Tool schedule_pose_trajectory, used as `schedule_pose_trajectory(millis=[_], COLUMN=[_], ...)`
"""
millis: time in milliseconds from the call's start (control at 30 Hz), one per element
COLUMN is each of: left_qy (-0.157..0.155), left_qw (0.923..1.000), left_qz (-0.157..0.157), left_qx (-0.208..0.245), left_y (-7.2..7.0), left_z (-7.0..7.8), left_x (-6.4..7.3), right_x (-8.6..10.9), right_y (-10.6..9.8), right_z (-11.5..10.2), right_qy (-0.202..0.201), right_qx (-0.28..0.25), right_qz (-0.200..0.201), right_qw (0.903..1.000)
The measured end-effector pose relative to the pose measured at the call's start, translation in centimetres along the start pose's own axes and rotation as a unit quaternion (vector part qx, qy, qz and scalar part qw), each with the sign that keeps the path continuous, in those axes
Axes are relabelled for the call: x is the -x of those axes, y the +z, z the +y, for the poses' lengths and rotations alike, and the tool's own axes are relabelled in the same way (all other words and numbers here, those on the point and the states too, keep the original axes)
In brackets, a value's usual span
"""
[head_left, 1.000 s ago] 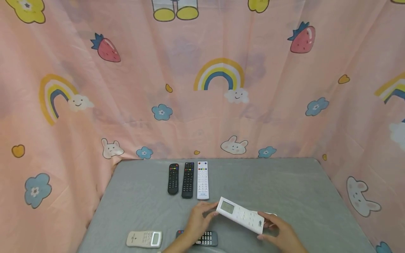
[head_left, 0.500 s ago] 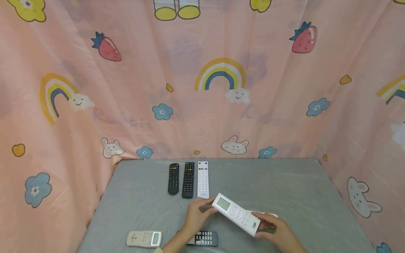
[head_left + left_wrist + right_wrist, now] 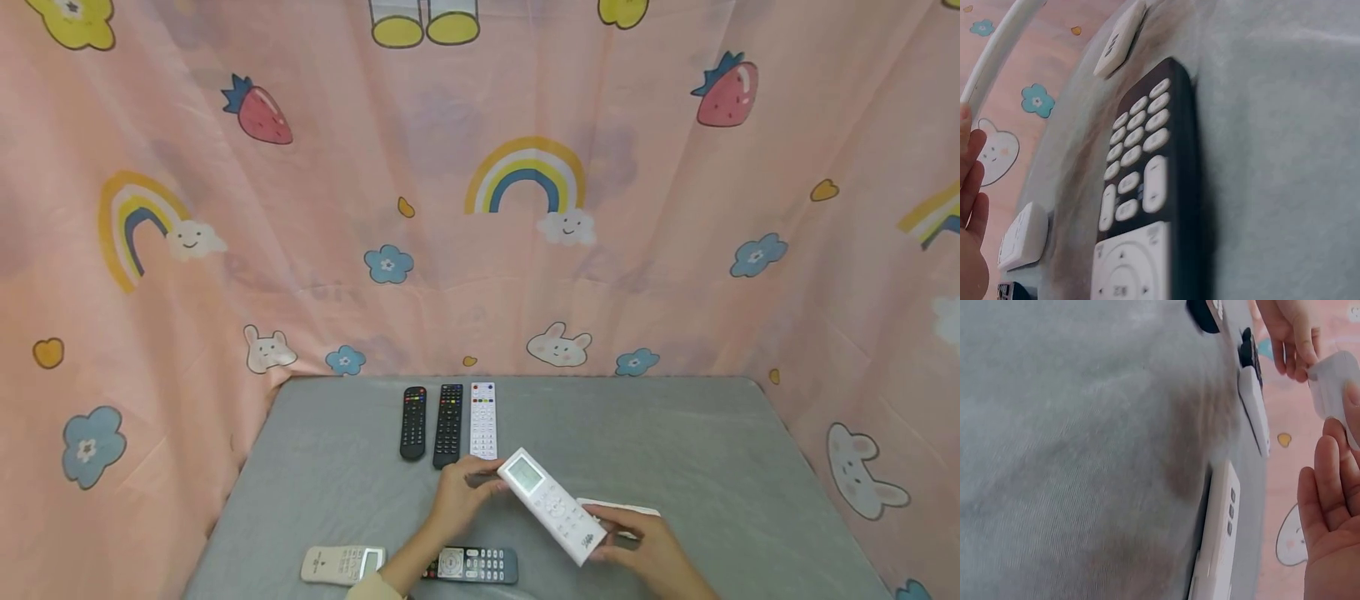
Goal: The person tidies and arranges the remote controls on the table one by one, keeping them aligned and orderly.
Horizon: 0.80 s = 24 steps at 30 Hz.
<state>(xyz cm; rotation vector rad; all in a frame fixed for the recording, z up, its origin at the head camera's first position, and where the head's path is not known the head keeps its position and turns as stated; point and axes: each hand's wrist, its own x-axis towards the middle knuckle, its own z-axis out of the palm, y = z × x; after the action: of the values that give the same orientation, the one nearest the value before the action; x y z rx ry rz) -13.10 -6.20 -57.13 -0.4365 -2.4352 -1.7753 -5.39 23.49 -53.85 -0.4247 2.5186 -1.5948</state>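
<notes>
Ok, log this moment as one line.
left hand: holds remote, screen end; right hand: holds remote, other end; remote: above table; other remotes: on table

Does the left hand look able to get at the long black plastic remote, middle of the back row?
Probably yes, once freed: nothing covers the long black remote and the left hand is close, but it holds the white rectangular plastic remote with a screen, which the right hand also grips.
</notes>
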Motion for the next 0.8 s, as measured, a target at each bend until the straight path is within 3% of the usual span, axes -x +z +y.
schedule_pose_trajectory(millis=[100, 333, 567, 667, 800], left_qy=[-0.001, -0.006, 0.015, 0.021, 0.024], left_qw=[0.9999, 0.9993, 0.9967, 0.9945, 0.9899], left_qz=[-0.013, -0.036, -0.059, -0.071, -0.097], left_qx=[0.0, -0.01, -0.054, -0.074, -0.1], left_y=[-0.4, -1.0, -1.5, -1.8, -2.3], left_z=[-0.1, 0.0, -0.3, -0.4, -0.3], left_x=[-0.5, -1.7, -3.7, -4.7, -6.1], right_x=[-0.2, -0.7, -1.7, -2.5, -3.6], right_y=[0.4, 1.6, 2.6, 2.9, 3.2], right_z=[-0.3, -0.4, -0.5, -0.5, -0.6], right_qy=[-0.003, -0.058, -0.094, -0.088, -0.043], right_qx=[0.003, 0.004, 0.021, 0.031, 0.057], right_qz=[0.009, 0.03, 0.05, 0.054, 0.06], right_qw=[1.0, 0.9979, 0.9941, 0.9942, 0.9956])
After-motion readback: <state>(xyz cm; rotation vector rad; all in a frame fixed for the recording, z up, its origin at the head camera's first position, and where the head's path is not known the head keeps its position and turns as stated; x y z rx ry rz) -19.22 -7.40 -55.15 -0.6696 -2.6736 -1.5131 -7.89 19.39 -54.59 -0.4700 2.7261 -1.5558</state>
